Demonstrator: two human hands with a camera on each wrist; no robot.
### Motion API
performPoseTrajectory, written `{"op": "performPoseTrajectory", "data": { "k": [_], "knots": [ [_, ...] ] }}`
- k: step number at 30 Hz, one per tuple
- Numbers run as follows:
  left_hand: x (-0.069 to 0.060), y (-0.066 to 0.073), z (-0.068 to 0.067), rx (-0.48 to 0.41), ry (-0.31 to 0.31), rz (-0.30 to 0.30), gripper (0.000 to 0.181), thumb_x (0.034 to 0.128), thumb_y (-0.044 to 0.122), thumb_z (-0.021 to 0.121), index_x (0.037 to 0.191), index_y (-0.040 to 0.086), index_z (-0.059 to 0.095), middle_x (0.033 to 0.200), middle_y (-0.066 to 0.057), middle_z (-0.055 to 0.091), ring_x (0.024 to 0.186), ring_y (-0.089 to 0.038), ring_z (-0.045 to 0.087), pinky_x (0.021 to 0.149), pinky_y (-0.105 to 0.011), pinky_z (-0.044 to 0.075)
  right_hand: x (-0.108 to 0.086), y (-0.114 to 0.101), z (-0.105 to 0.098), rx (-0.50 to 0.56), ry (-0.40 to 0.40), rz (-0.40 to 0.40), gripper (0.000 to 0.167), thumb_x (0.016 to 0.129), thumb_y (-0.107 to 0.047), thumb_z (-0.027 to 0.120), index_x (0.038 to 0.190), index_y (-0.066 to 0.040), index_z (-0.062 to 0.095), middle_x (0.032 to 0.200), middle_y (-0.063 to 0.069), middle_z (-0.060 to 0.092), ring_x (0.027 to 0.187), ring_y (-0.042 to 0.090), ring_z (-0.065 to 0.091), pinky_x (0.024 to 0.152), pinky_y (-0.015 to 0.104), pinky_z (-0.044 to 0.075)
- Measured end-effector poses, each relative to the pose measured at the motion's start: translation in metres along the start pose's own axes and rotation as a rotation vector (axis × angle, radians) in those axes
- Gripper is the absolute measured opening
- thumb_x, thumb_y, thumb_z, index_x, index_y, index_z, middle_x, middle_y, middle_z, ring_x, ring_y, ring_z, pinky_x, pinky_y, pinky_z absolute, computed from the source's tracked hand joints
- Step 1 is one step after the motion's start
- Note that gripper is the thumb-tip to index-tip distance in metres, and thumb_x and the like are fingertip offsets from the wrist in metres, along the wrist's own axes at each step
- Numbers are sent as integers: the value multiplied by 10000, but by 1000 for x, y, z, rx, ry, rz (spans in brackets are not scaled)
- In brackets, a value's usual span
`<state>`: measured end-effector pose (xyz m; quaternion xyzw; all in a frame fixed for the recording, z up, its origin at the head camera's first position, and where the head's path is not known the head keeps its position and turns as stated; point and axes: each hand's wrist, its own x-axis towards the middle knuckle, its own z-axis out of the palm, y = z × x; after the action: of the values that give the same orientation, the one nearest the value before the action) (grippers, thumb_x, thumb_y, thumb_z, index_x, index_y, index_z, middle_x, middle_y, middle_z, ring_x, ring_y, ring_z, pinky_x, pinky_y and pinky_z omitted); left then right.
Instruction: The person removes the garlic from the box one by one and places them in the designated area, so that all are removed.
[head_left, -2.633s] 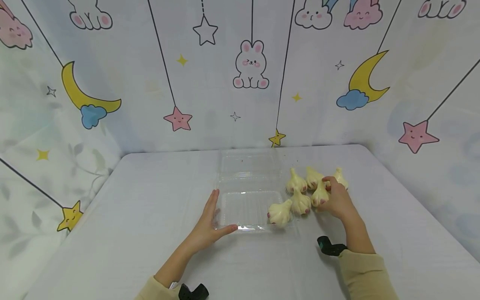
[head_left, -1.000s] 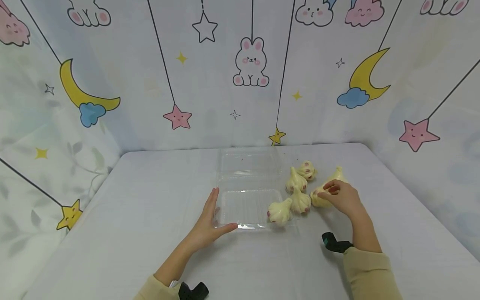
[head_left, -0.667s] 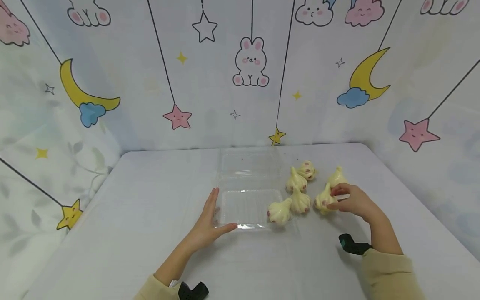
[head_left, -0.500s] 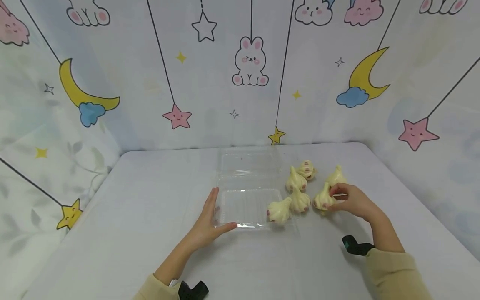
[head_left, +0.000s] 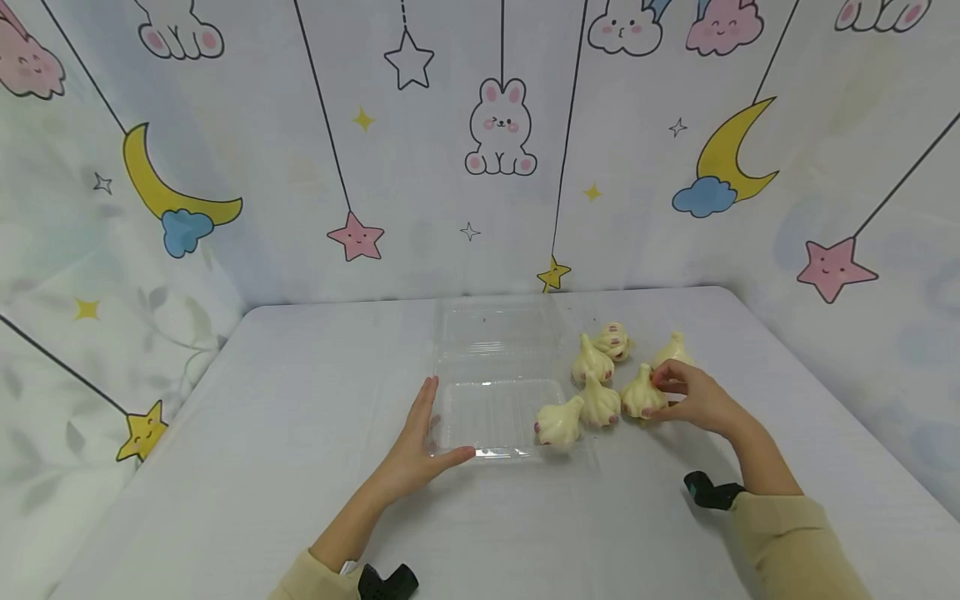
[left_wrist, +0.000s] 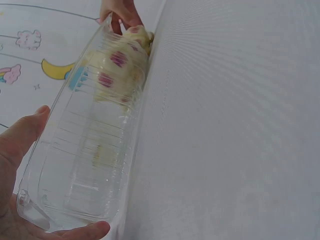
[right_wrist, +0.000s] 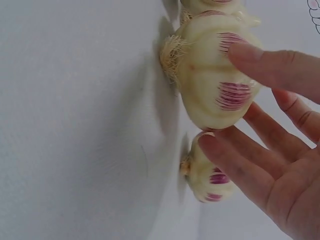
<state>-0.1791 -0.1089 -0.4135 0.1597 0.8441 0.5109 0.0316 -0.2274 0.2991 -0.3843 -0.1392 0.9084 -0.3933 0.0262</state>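
Observation:
A clear plastic clamshell box [head_left: 498, 417] lies unfolded on the white table. My left hand [head_left: 412, 458] is spread at its near left corner, thumb along the front edge and fingers against the side; the left wrist view shows this hand [left_wrist: 20, 185] bracketing the box wall. To the right, my right hand [head_left: 697, 400] pinches a pale garlic bulb [head_left: 641, 394] with purple streaks. In the right wrist view the thumb lies on this bulb [right_wrist: 212, 70], with fingertips along its other side. Another bulb [head_left: 672, 350] sits just behind the hand, partly hidden.
A garlic bulb [head_left: 558, 423] leans at the box's right edge. Beside it stand more bulbs, one in the middle [head_left: 600, 404], one behind [head_left: 592, 360], and one lying with its root end forward [head_left: 615, 342]. A patterned cloth [head_left: 420, 167] rises behind the table.
The far bulb, upright at first, now lies tipped toward me. My right hand shifted right, then slightly left with the bulb it pinches. My left hand has stayed at the box.

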Motion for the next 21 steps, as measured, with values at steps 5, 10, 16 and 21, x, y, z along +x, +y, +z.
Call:
{"op": "performPoseTrajectory", "data": {
  "k": [5, 10, 16, 21],
  "knots": [
    [-6, 21, -4, -18, -4, -17, 1045, 747, 182, 763, 1466, 42, 18, 1508, -190, -33, 1347, -392, 146, 1026, -528, 269, -1, -4, -6, -29, 20, 12, 497, 697, -156, 799, 1029, 36, 483, 1082, 205, 514, 1087, 465, 494, 819, 464, 496],
    [2, -3, 0, 8, 2, 1, 1075, 741, 238, 771, 1479, 144, -6, 1522, -122, -43, 1355, -358, 155, 1021, -504, 296, -1, -9, -14, -33, 27, 16, 523, 739, -170, 769, 1098, 55, 464, 1151, 247, 498, 1094, 459, 491, 785, 423, 516],
    [3, -9, 1, 16, 5, 13, 1087, 734, 280, 774, 1480, 176, -9, 1524, -112, -41, 1365, -337, 128, 1024, -495, 294, 2, -16, -21, -67, 47, 10, 553, 757, -180, 756, 1144, 64, 444, 1205, 281, 474, 1099, 460, 487, 793, 434, 514],
    [2, -8, 2, 4, 0, 7, 1072, 742, 277, 769, 1480, 180, -2, 1524, -103, -44, 1366, -333, 127, 1032, -499, 279, 13, -27, -28, -118, 61, 7, 570, 779, -224, 739, 1182, 43, 435, 1230, 271, 459, 1120, 455, 467, 865, 516, 455]
  ]
}}
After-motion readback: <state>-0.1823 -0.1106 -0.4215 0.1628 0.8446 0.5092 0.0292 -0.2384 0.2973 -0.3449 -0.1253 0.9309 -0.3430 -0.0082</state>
